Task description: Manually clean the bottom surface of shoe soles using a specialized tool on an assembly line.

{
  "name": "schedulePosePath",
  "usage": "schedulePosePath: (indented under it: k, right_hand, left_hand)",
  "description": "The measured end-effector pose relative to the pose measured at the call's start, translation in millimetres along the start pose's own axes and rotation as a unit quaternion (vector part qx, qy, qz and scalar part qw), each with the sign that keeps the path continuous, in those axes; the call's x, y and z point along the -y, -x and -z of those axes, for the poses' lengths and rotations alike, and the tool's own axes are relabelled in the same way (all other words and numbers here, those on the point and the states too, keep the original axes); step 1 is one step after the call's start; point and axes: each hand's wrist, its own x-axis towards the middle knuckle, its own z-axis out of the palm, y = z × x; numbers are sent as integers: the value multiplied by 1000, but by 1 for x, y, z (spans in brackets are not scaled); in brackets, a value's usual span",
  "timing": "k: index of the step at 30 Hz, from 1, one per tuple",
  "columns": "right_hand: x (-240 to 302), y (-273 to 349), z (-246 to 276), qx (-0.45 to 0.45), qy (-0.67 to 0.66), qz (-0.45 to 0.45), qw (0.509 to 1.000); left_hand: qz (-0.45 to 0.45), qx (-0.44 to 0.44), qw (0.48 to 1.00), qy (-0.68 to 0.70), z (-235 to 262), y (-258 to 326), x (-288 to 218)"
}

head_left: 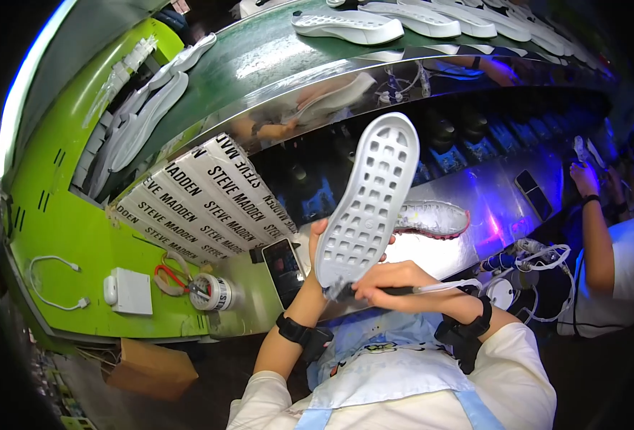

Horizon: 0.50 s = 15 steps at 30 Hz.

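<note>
I see my left hand (315,247) gripping a white shoe sole (368,197) upright, above the phone (282,271). My right hand (392,281) pinches a brush (403,290) at its heel; short, even strokes seem best.

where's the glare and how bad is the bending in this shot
Head view: bright glare on the shiny green conveyor top and a purple-white sheen on the metal bench; fisheye bows the conveyor edge and blacks out the corners; the white sole in the left hand is sharp, the right hand holds a brush.
</note>
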Motion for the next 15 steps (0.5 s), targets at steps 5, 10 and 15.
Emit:
schedulePosePath:
  k: [5,10,15]
  right_hand:
    - [33,-8,19,15,-45,-93,995]
    - [22,-4,33,90,100,43,990]
    - [5,0,42,59,5,-4,998]
  left_hand:
    - [-13,-155,980,-128,-7,1,5]
    - [81,-281,938,-189,-16,-9,5]
    - [158,-354,881,-271,-38,-15,2]
